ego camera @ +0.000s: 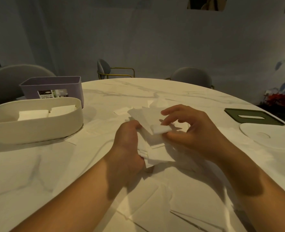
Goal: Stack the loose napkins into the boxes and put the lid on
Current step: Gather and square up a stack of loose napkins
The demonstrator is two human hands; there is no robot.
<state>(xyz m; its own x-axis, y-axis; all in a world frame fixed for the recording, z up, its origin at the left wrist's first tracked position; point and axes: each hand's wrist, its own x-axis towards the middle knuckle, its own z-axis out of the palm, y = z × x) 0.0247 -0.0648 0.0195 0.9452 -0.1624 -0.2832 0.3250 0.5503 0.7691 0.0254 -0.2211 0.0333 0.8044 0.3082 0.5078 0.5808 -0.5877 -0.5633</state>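
**Napkins in hand**

Flat white paper napkins [138,206] litter the near round marble table [138,91]. The left hand [128,144] grips a fanned napkin bundle [152,140]; the right hand [193,131] pinches one folded napkin [160,129]. Farther left, a cream oval box [34,133] holds two stacks.

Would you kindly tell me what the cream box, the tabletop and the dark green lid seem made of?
The cream box looks like matte moulded plastic: smooth rounded walls, even colour. The tabletop looks like marble or an imitation: white with grey veins, slight sheen. The dark green lid seems matte plastic, thin and flat with a clean-cut slot.
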